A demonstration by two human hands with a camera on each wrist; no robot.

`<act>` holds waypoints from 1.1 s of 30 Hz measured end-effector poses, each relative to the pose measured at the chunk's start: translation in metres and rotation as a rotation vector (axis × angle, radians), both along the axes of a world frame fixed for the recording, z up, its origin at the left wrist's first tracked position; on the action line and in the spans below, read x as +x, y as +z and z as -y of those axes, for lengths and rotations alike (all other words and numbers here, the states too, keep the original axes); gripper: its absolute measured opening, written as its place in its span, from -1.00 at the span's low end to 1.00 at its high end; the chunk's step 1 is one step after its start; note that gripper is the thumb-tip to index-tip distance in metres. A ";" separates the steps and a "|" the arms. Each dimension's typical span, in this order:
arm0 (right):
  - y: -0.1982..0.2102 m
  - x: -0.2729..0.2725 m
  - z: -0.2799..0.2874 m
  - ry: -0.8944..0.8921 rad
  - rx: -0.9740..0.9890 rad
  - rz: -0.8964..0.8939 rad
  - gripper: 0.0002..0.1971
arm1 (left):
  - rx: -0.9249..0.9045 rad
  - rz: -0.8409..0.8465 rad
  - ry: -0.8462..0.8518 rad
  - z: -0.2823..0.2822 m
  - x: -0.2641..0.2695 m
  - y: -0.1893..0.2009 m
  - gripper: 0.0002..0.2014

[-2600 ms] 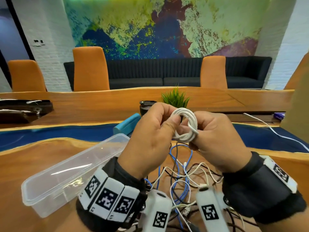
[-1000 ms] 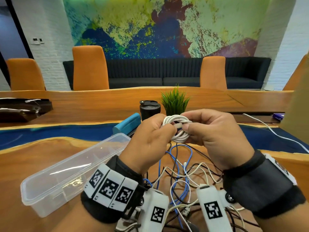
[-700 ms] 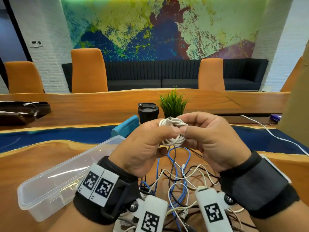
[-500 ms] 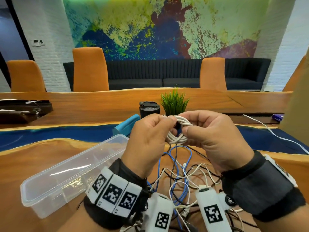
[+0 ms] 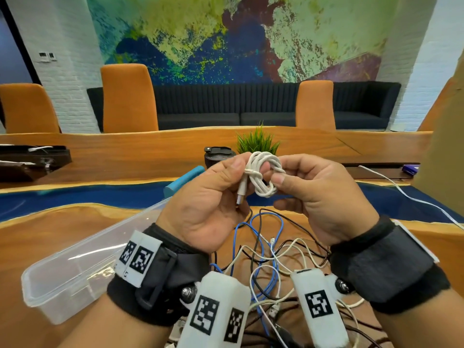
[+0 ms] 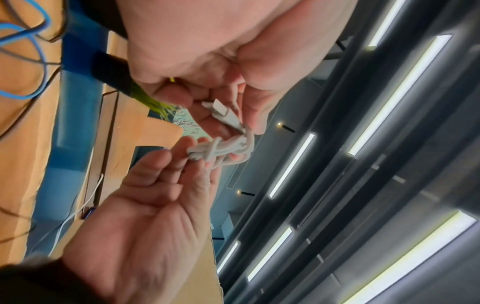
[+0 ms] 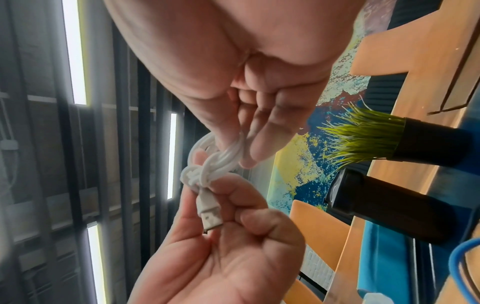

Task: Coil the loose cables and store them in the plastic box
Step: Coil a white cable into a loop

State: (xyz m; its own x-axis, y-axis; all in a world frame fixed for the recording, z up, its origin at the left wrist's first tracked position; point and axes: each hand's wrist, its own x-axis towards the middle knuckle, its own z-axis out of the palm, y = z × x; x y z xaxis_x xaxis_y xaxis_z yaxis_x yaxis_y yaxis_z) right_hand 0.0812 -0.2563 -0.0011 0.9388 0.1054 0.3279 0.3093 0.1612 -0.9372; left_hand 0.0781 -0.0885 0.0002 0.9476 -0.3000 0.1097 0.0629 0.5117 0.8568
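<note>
Both hands hold a small coiled white cable [image 5: 262,173] in the air above the table. My left hand [image 5: 223,187] pinches the knotted side of the white cable [image 7: 207,164], and its USB plug [image 7: 210,214] hangs down over the palm. My right hand [image 5: 301,187] pinches the other side of the white cable [image 6: 223,152] between thumb and fingers. The clear plastic box [image 5: 75,267] lies open on the table at the lower left. A tangle of loose cables [image 5: 266,257], blue, white and black, lies under my hands.
A black cup [image 5: 218,156] and a small green plant [image 5: 258,141] stand just beyond my hands, with a teal object [image 5: 184,180] to their left. A long white cable [image 5: 406,194] runs across the table at the right. Orange chairs and a dark sofa stand behind.
The coil has been wrapped around its middle and tied. My hands have turned palms inward and drawn slightly apart, and the USB plug now hangs free over my left palm.
</note>
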 end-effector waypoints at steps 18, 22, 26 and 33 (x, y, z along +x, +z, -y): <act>0.010 -0.003 0.011 0.000 0.011 -0.103 -0.82 | 0.138 0.073 0.195 -0.004 0.005 -0.001 -0.55; 0.011 -0.001 0.014 -0.026 0.003 -0.109 -0.82 | 0.164 0.091 0.136 -0.008 0.008 -0.003 -0.56; 0.011 0.000 0.014 -0.008 0.071 -0.127 -0.76 | 0.052 0.063 0.042 -0.012 0.010 -0.004 -0.52; 0.003 -0.002 0.002 0.093 0.097 -0.181 -0.76 | -0.001 0.074 -0.010 -0.005 0.011 -0.012 -0.67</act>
